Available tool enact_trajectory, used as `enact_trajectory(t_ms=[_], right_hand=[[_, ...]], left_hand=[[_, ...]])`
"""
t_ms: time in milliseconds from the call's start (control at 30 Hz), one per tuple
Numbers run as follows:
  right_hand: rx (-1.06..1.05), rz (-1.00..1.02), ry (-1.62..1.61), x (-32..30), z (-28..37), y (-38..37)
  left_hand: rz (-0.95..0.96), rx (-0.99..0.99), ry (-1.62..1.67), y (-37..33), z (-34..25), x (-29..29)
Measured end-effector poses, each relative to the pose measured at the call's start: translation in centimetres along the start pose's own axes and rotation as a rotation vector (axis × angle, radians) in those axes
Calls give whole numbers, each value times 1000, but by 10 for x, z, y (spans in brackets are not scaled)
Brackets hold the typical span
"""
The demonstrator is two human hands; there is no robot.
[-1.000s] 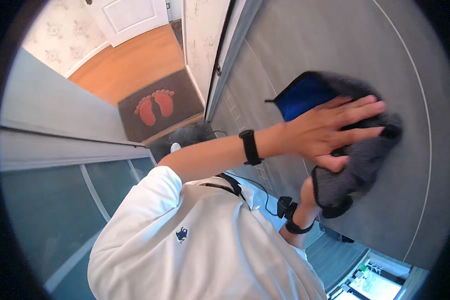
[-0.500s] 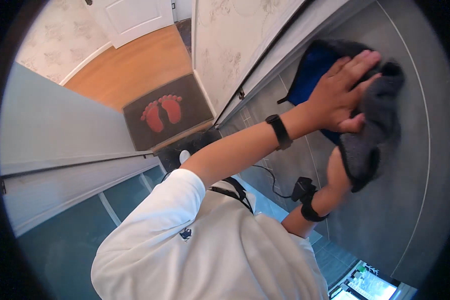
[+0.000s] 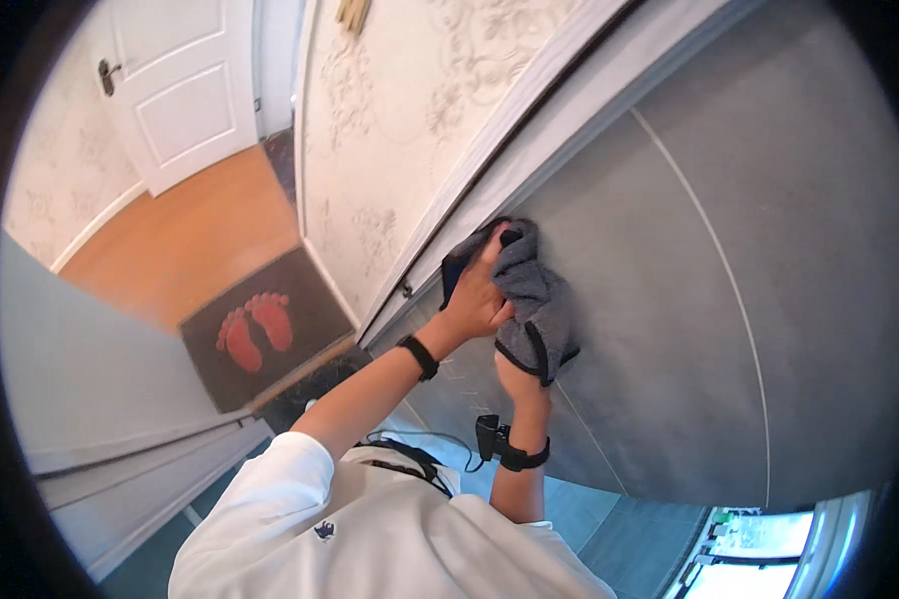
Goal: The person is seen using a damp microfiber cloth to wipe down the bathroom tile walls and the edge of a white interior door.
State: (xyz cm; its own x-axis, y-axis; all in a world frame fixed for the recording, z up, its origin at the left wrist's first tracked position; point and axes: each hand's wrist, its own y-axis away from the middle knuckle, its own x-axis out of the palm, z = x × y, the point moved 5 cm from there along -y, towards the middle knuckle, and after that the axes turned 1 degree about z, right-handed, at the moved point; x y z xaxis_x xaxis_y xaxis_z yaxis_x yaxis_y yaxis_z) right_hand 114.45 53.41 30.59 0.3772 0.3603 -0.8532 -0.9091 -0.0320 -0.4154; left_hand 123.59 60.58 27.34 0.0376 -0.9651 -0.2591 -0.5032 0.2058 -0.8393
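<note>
A dark grey cleaning cloth (image 3: pixel 537 299) with black edging and a dark blue side is bunched against the grey tiled wall (image 3: pixel 669 299), close to the pale door frame. My left hand (image 3: pixel 477 298) grips its left part, thumb on the near side and a finger stretched up along the fabric. Out from under the cloth's lower edge comes my right hand (image 3: pixel 517 377); the cloth is gathered over it and hides its fingers. A black band circles my left wrist, and a black strap with a small device (image 3: pixel 509 444) sits on the right one.
A dark mat (image 3: pixel 270 324) with red footprints lies on the wood floor beyond the doorway, near a white door (image 3: pixel 180 95). Along the wall runs the door frame (image 3: pixel 529 165). A cable (image 3: pixel 430 433) hangs by my right wrist. Bright panes (image 3: pixel 759 544) show at lower right.
Both hands and the cloth have moved left and down in view, to beside the door frame. The view has shifted too. Less of the blue side shows, and the cloth is more bunched.
</note>
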Motion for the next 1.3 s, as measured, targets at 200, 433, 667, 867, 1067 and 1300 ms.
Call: enact_trajectory(t_ms=[200,433,667,867,1067,1300], right_hand=[[-42,-113,-117,-61,48,-32],[-59,-660,-27,-128,67,-65],[53,-1065,-629,-136,31,-8],[74,-1233,-375,-195,20,22],[294,-1127,310,-247,35,-26],[47,-907,596,-278,89,-124]], left_hand=[[-130,9,111,-44,-32,-16],[-145,261,53,-180,-100,-71],[30,495,141,-190,-178,-46],[485,591,517,-125,-182,-16],[323,632,217,-150,-152,-49],[50,503,267,-185,-148,-68]])
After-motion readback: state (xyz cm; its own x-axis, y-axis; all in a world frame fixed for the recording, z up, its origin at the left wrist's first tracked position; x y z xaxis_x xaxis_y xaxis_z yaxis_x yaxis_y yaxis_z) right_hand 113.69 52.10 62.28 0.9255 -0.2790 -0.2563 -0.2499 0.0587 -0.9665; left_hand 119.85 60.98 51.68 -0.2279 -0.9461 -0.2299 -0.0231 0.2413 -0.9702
